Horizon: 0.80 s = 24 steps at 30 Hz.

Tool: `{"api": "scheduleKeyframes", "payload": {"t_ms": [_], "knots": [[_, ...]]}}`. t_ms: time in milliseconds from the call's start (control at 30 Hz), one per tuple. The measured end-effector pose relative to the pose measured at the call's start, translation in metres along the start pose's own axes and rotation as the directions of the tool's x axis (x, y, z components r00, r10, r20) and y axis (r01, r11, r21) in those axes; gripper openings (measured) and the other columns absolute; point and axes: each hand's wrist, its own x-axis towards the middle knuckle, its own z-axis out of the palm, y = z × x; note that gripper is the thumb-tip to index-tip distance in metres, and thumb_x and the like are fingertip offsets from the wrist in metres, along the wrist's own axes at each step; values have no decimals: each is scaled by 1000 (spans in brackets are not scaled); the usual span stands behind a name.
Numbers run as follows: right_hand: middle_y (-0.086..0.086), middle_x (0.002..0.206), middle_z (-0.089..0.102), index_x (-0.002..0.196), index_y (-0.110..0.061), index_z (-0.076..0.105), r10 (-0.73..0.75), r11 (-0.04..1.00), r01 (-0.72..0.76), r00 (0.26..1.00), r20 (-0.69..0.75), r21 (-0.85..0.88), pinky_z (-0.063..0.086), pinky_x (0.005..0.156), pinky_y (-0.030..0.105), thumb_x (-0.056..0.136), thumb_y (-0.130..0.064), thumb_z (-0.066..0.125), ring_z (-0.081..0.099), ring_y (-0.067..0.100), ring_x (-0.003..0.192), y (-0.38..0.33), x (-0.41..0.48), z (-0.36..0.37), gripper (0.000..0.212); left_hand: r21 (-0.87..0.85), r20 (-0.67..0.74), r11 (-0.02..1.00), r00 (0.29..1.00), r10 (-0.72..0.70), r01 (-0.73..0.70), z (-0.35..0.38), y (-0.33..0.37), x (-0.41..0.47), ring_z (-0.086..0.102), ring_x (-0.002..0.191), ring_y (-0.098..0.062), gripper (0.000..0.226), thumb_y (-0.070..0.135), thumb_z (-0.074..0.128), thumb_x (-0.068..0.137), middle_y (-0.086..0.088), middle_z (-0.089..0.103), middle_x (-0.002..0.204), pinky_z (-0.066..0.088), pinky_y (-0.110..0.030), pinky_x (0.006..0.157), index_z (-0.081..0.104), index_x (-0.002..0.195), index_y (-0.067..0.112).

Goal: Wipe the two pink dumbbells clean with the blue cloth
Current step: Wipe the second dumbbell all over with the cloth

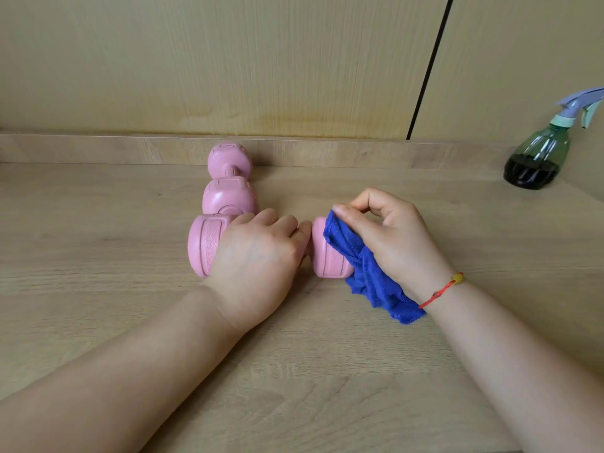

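Observation:
Two pink dumbbells lie on the wooden table. The near dumbbell [204, 245] lies crosswise; my left hand [258, 256] grips its handle, hiding the bar. My right hand [389, 237] holds the blue cloth [369, 276] bunched against that dumbbell's right head [327, 259], thumb pressing the cloth's top edge. The far dumbbell [228, 184] lies lengthwise behind it, pointing toward the wall and touching the back ledge.
A green spray bottle [539, 155] with dark liquid and a lilac trigger stands at the back right. A low wooden ledge [98, 150] runs along the wall. A red string bracelet circles my right wrist.

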Motion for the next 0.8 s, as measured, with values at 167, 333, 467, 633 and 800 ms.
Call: {"api": "scheduleKeyframes", "payload": {"t_ms": [167, 333, 467, 633, 800], "knots": [[11, 98, 73, 88, -20, 68, -8, 997, -4, 988, 152, 74, 52, 88, 52, 90, -28, 68, 66, 36, 94, 5, -2, -12, 8, -34, 9, 999, 1000, -5, 5, -4, 1, 0, 52, 59, -28, 5, 16, 69, 75, -3, 56, 65, 36, -32, 50, 68, 81, 15], [13, 64, 56, 107, -31, 59, 15, 1000, -10, 957, 290, -17, 41, 55, 34, 70, -39, 83, 47, 21, 57, 8, -10, -15, 44, -38, 67, 998, 997, -37, 40, -5, 2, 3, 51, 58, -28, 9, 14, 72, 69, -3, 54, 64, 31, -31, 50, 64, 74, 15], [-16, 60, 49, 108, -21, 60, -67, 988, 91, 981, 184, -125, 33, 51, 19, 82, -34, 76, 40, 6, 50, 8, -10, -9, 33, -8, 113, 1000, 993, -24, 25, -6, 2, 7, 53, 60, -29, 13, 20, 73, 69, -2, 56, 67, 26, -30, 52, 66, 78, 14], [-24, 69, 56, 95, -21, 64, -177, 948, 197, 979, 98, -249, 31, 56, 11, 93, -35, 63, 50, 3, 60, 7, -9, -4, 15, 11, 142, 1000, 990, -3, 2, -10, 2, 4, 57, 64, -28, 37, 34, 67, 69, -2, 60, 73, 26, -30, 55, 69, 96, 10], [-12, 85, 61, 85, -18, 69, -332, 895, 310, 943, -12, -322, 43, 66, 23, 96, -34, 55, 57, 13, 71, 11, -7, -4, 24, -58, 161, 997, 986, 51, -42, -15, -2, 3, 56, 66, -31, 46, 36, 40, 78, -5, 59, 76, 40, -34, 53, 67, 102, 7]]}}
